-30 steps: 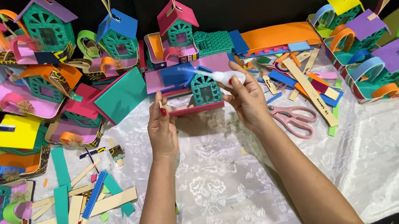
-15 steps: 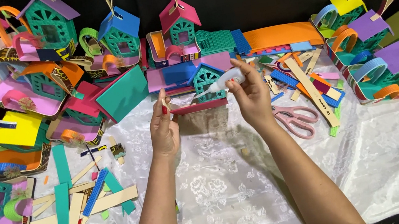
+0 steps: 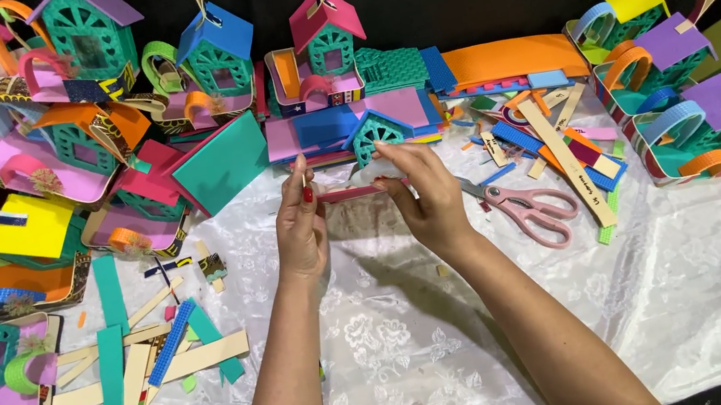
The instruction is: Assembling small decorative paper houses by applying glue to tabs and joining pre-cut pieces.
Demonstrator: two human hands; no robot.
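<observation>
The left hand [image 3: 299,227] and right hand [image 3: 425,193], fingers pinched shut, hold one small teal foam house [image 3: 372,137] on its pink base between them above the desk [image 3: 407,361], apparently mid-assembly and needing steady pressing, with one pair of scissors [image 3: 526,209] just right.

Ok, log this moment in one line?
left hand: holds pink strip end | right hand: holds other end | scissors: on white cloth

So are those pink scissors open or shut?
Shut: the scissors lie flat on the white cloth, blades together.
</observation>
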